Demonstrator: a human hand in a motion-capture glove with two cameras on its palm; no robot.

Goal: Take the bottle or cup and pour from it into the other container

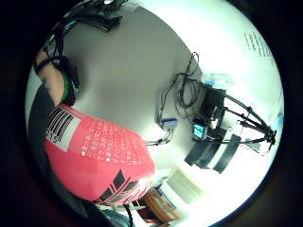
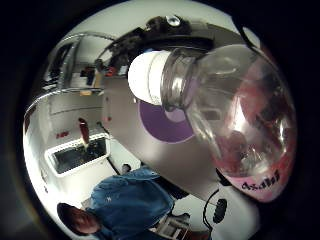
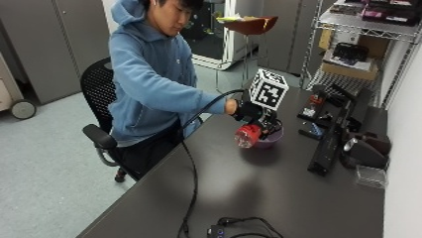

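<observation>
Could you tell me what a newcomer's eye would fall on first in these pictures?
First, the red-labelled bottle, which the gloved right hand grips and tips over the purple bowl on the dark table. In the thumb side palm view its white cap points at the bowl.

- The bottle [image 2: 235, 110] is clear, glossy plastic with a smooth white cap [image 2: 145, 77].
- Its label [image 1: 102, 158] is a pink, smooth printed film with a white barcode patch.
- The bowl [image 3: 269, 141] is purple with a smooth, plastic-looking finish.
- The counter [image 3: 264, 193] has a dark, matt, smooth top that gives only a faint sheen.
- Of the hands, the right hand [image 3: 254, 113] wears a matt black glove.
- The person's hooded top [image 3: 148, 84] is soft blue cloth.
- The shelf rack [image 3: 359, 29] is shiny metal wire.
</observation>
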